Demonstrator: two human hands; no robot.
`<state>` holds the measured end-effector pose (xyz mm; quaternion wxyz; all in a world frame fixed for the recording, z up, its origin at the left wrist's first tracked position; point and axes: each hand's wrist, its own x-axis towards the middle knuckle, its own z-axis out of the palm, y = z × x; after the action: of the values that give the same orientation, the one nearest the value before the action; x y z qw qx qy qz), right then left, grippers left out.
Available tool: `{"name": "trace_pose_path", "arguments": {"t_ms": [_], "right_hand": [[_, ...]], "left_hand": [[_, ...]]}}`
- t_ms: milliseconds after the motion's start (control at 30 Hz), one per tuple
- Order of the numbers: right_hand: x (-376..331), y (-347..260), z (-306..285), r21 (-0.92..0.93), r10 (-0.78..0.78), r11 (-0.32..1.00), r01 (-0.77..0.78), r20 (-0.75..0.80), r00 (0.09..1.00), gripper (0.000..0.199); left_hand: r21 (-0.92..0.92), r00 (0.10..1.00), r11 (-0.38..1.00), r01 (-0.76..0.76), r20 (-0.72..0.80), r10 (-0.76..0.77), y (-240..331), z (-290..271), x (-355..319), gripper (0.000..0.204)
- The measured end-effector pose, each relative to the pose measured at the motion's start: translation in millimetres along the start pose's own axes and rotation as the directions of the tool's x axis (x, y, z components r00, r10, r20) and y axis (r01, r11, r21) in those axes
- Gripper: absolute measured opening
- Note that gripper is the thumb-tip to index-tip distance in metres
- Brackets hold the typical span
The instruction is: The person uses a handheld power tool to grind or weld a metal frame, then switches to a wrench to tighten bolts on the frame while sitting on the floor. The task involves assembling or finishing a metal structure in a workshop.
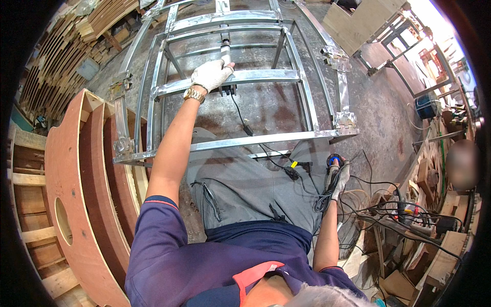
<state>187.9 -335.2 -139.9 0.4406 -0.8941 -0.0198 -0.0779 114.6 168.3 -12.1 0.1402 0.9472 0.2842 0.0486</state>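
In front of me stands a metal frame [245, 137] of welded square tubes. My gloved left hand [211, 75] is closed over its middle crossbar [268, 75], and the fingers lie against the pale tube of a linear actuator [225, 50]. Part of those fingers is hidden. A black cable [239, 108] runs from the actuator's lower end towards my lap. At my right thigh my gloved right hand [339, 180] grips a small round black device with a blue face [334, 159]. A bunch of black cables [323, 200] hangs beside that hand.
Curved wooden panels [74, 189] stand close on my left, with stacked timber [56, 66] behind. To my right lie tangled cables and a power strip [411, 214] among wood offcuts [404, 284]. A plywood box [358, 23] stands at the far right on the concrete floor [381, 130].
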Motion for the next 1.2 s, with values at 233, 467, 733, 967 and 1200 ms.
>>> {"name": "trace_pose_path", "arguments": {"t_ms": [233,467,733,967,1200], "right_hand": [[-2,-4,-1,0.066,0.016,0.998,-0.016,0.0,1.0,0.028],[-3,-11,-3,0.036,0.018,0.999,-0.018,0.008,1.0,0.027],[-4,-15,-4,0.048,0.026,0.998,-0.026,0.008,1.0,0.028],[-3,-7,-2,0.067,0.018,0.998,-0.019,0.006,1.0,0.029],[0,3,1,0.026,-0.001,1.0,0.001,0.005,1.0,0.029]], "left_hand": [[-0.007,1.0,1.0,-0.002,-0.027,0.002,0,1,0,0.068],[-0.038,0.998,0.999,-0.009,-0.06,0.007,-3,5,2,0.064],[-0.045,0.996,0.999,-0.016,-0.088,0.012,-4,6,2,0.062],[-0.049,0.997,0.999,-0.013,-0.078,0.009,-3,5,1,0.061],[-0.043,0.995,0.999,-0.027,-0.101,0.023,-5,8,3,0.06]]}}
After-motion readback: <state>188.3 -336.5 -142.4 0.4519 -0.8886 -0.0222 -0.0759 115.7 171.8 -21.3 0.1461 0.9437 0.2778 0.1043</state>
